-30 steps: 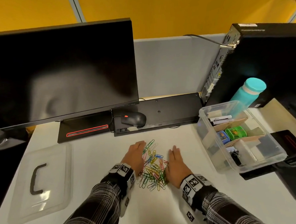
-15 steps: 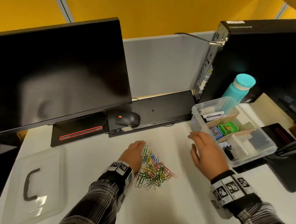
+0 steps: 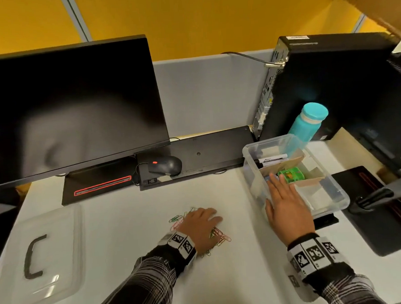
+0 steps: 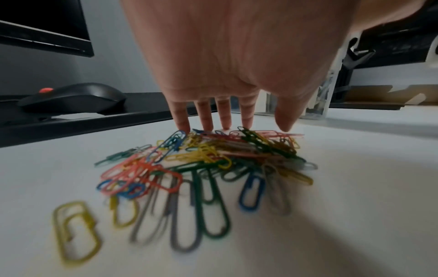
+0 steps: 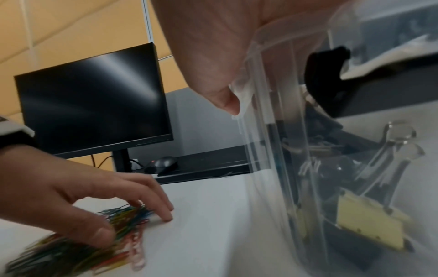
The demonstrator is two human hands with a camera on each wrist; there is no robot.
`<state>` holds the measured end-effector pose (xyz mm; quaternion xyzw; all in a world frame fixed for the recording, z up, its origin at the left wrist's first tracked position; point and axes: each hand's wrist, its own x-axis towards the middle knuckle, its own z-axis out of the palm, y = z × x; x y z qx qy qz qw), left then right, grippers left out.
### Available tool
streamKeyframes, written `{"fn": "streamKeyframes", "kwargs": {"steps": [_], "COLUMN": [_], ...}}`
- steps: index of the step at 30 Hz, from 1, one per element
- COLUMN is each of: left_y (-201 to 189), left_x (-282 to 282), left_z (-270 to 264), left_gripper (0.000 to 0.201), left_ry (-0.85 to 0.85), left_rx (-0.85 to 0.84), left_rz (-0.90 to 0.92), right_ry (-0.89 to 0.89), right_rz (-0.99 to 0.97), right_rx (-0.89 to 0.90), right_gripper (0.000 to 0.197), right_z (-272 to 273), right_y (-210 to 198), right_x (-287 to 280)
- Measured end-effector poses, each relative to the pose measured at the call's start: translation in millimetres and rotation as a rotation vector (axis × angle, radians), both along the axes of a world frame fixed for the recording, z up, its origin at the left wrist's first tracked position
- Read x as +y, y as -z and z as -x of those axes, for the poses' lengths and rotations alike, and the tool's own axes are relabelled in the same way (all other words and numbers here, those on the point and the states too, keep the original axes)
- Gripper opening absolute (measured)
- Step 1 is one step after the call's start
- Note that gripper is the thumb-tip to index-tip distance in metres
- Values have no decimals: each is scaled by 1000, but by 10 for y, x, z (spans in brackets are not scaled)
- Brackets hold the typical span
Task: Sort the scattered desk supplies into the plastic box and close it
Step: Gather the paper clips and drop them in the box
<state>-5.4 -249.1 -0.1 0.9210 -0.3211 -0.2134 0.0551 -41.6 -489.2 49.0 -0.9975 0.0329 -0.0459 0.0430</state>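
A pile of coloured paper clips (image 3: 220,238) (image 4: 208,163) (image 5: 71,258) lies on the white desk. My left hand (image 3: 198,224) (image 4: 227,112) arches over the pile, palm down, fingertips on the desk at its far edge and thumb on the clips. The clear plastic box (image 3: 275,138) (image 5: 284,150) stands open to the right, holding markers (image 3: 272,159), a green item (image 3: 290,175), cardboard dividers and binder clips (image 5: 369,221). My right hand (image 3: 285,203) (image 5: 213,56) lies on the box's near left corner, fingers straight over the rim, thumb against the outside lip. The clear lid (image 3: 59,229) with a black handle lies far left.
A dark monitor (image 3: 64,107) stands at the back left, with a mouse (image 3: 165,165) and a black keyboard (image 3: 206,151) behind the clips. A computer tower (image 3: 331,87) and teal bottle (image 3: 309,120) rise behind the box. A black stand base (image 3: 384,212) lies right of it.
My right hand left the clip pile and moved right onto the box's near corner. My left hand slid from the pile's left side to on top of it.
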Motion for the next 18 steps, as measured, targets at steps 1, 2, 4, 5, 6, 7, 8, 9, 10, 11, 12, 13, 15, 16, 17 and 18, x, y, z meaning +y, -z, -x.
{"fn": "streamKeyframes", "kwargs": {"steps": [1,2,4,5,6,7,8,9,10,11,12,13,15,16,17,18], "left_y": [15,22,32,38,40,41,34,27,17,4,-12,-21,-22,-10,12,41], "left_x": [24,61,158,218,282,347,406,460,504,538,560,573,583,586,593,605], "left_z": [31,53,92,109,127,135,137,123,94,55,9,-36,-110,-128,-134,-122], "left_gripper": [52,50,46,45,45,44,44,43,44,45,47,49,55,57,58,57], "left_ry": [4,0,-1,4,9,5,-8,-30,-60,-97,-139,-182,-249,-265,-265,-250], "left_rx": [-23,-54,-98,-109,-116,-121,-127,-137,-145,-150,-149,-141,-94,-61,-37,-27], "left_rz": [-10,-12,-16,-13,-1,20,46,69,86,98,104,107,100,99,97,93], "right_ry": [-9,-20,-43,-57,-74,-89,-97,-101,-99,-93,-87,-85,-109,-147,-213,-307], "right_rz": [5,10,8,1,-6,-6,0,7,13,11,3,-4,1,1,3,5], "right_rx": [-2,-7,-10,-12,-14,-12,0,13,20,27,37,41,4,-26,-51,-80], "right_gripper": [56,57,57,56,54,53,52,52,51,53,55,56,59,60,60,60], "right_z": [11,25,48,57,62,60,58,49,37,27,23,21,32,47,73,109], "right_y": [-5,-13,-5,-4,2,9,8,10,3,-4,-7,-18,-65,-104,-143,-181], "right_x": [73,157,326,413,495,575,653,726,791,849,895,932,978,1005,1044,1098]}}
